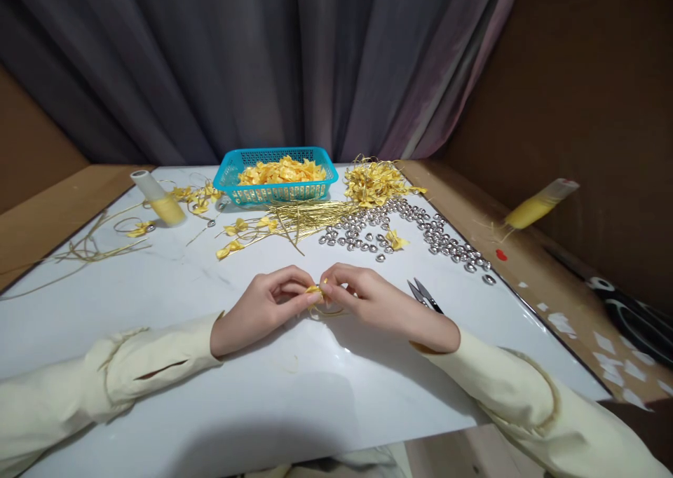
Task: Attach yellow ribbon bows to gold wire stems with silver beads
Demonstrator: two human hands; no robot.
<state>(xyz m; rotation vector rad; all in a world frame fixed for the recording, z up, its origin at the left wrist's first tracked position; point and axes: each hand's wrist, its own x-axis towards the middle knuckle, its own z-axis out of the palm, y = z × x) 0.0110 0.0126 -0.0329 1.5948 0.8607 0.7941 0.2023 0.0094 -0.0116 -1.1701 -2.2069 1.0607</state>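
Observation:
Near the middle of the white tabletop, my left hand point(268, 297) pinches a small yellow bow point(314, 292) between thumb and fingers. From the other side my right hand point(365, 294) closes its fingertips on the same bow, the two hands nearly touching. A loop of thin gold cord point(329, 313) hangs below the bow. My fingers cover most of the bow, so how the cord joins it is hidden. Small scissors point(425, 296) lie partly behind my right forearm, blades pointing away.
A blue basket point(223, 173) holds many yellow bows. Beside it sit a pile of finished-looking bows with cord point(376, 181), gold cords point(315, 214) and scattered silver beads point(446, 240). Two bottles with yellow contents, one left point(160, 199), one right point(539, 205), flank them. Black-handled scissors point(631, 317) lie far right.

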